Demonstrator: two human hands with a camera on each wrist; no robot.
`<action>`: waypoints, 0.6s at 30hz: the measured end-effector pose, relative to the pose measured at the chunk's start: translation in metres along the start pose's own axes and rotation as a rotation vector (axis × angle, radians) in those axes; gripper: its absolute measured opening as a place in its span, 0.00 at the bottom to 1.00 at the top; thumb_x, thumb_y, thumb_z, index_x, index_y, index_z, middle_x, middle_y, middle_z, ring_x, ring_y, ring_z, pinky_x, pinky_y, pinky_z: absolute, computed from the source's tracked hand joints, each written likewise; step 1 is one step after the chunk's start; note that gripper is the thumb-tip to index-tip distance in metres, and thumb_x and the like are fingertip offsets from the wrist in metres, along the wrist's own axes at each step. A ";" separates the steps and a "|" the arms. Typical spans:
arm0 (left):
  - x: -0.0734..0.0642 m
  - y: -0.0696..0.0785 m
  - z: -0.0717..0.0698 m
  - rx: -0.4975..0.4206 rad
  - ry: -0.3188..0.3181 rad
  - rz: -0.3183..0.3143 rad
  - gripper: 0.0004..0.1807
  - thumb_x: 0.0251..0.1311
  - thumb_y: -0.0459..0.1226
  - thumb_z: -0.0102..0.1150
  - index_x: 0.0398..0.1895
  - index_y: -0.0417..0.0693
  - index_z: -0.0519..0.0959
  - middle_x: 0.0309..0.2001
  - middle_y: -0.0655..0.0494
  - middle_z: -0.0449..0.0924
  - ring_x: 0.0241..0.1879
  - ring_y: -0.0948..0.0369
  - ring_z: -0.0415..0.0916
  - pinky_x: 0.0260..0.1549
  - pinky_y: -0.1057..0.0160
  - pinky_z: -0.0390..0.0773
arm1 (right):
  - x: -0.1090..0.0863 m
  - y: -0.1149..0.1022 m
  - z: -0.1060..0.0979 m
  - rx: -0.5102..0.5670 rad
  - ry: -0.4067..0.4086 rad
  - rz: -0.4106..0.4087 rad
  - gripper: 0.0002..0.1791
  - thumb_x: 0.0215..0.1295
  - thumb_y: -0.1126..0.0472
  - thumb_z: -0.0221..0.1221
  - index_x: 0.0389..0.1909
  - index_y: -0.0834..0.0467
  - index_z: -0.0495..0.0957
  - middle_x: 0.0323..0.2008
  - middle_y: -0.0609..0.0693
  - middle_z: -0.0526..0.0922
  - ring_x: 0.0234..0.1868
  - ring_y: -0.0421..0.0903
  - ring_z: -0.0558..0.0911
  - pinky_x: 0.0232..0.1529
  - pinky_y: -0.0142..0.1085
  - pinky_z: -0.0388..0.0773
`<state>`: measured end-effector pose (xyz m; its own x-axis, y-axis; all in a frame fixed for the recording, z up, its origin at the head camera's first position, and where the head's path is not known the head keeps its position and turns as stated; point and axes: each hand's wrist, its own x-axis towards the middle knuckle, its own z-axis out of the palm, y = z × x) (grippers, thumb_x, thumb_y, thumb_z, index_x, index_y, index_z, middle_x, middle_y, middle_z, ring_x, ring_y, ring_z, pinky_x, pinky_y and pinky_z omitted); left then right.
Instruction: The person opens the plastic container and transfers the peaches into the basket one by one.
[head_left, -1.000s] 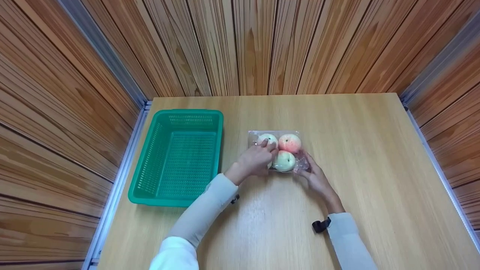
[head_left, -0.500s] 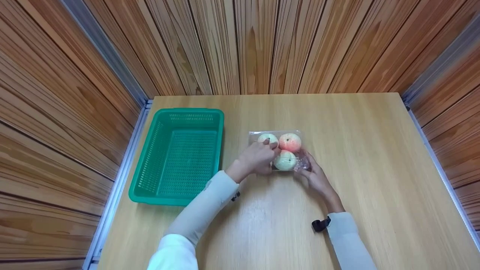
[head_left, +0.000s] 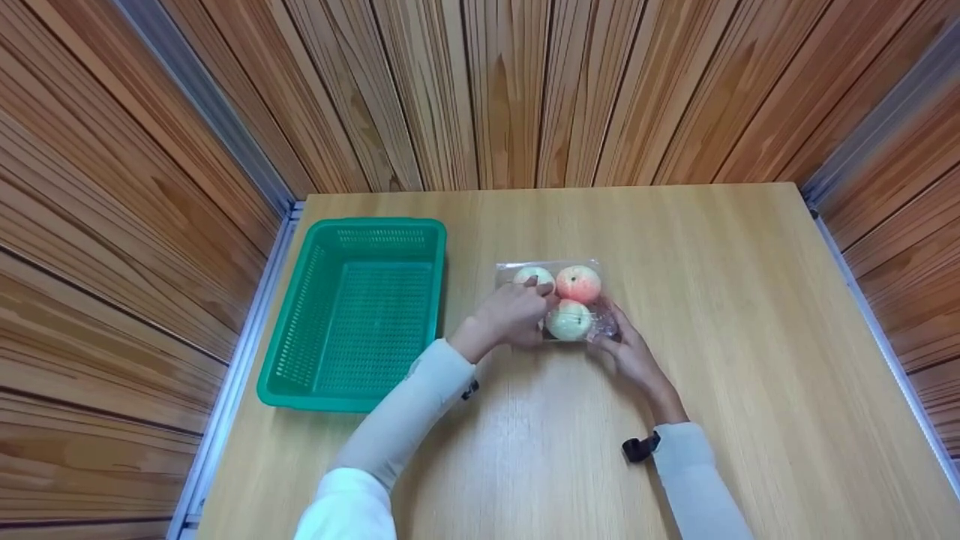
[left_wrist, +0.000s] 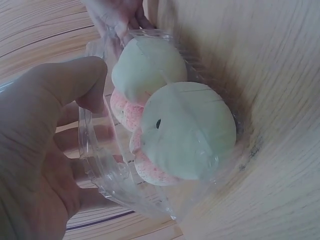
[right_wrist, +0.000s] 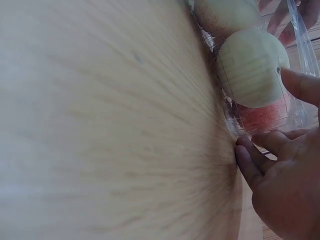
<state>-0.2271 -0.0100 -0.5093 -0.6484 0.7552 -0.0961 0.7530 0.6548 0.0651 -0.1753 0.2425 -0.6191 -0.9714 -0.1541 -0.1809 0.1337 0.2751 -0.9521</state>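
A clear plastic clamshell box with several pale and pink peaches sits on the table in the head view. My left hand reaches over its left part and covers some of the fruit. In the left wrist view, the left thumb and fingers grip the thin plastic edge of the box, beside two pale peaches. At the near right corner, my right hand holds the box. Seen in the right wrist view, its thumb lies across the top side and its fingers touch the lower edge.
Left of the box, a green plastic basket with perforated sides stands on the wooden table, and nothing shows inside it. Wood-panelled walls with grey metal corner posts enclose the table's back and sides. The left sleeve passes close beside the basket.
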 end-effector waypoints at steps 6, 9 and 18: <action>-0.001 -0.015 -0.018 -0.301 0.026 -0.096 0.29 0.66 0.38 0.66 0.71 0.48 0.76 0.59 0.51 0.84 0.45 0.54 0.83 0.43 0.57 0.84 | 0.001 0.004 -0.001 0.001 0.002 -0.037 0.47 0.77 0.64 0.58 0.87 0.59 0.42 0.87 0.62 0.45 0.87 0.63 0.42 0.86 0.58 0.38; 0.000 -0.023 -0.024 -0.374 0.017 -0.139 0.32 0.66 0.40 0.67 0.74 0.51 0.74 0.66 0.52 0.81 0.48 0.55 0.83 0.47 0.59 0.85 | 0.001 0.005 -0.001 -0.016 0.001 -0.039 0.47 0.76 0.65 0.58 0.87 0.61 0.42 0.87 0.61 0.44 0.87 0.63 0.41 0.86 0.58 0.37; 0.004 -0.034 -0.024 -0.366 0.029 -0.099 0.32 0.66 0.40 0.68 0.74 0.49 0.75 0.71 0.49 0.78 0.57 0.53 0.83 0.61 0.54 0.84 | 0.002 0.004 0.001 0.021 -0.011 -0.022 0.44 0.80 0.61 0.56 0.87 0.59 0.43 0.87 0.61 0.46 0.88 0.60 0.42 0.86 0.58 0.37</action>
<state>-0.2580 -0.0279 -0.4883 -0.7229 0.6847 -0.0921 0.6000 0.6883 0.4078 -0.1770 0.2423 -0.6234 -0.9719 -0.1702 -0.1624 0.1165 0.2518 -0.9607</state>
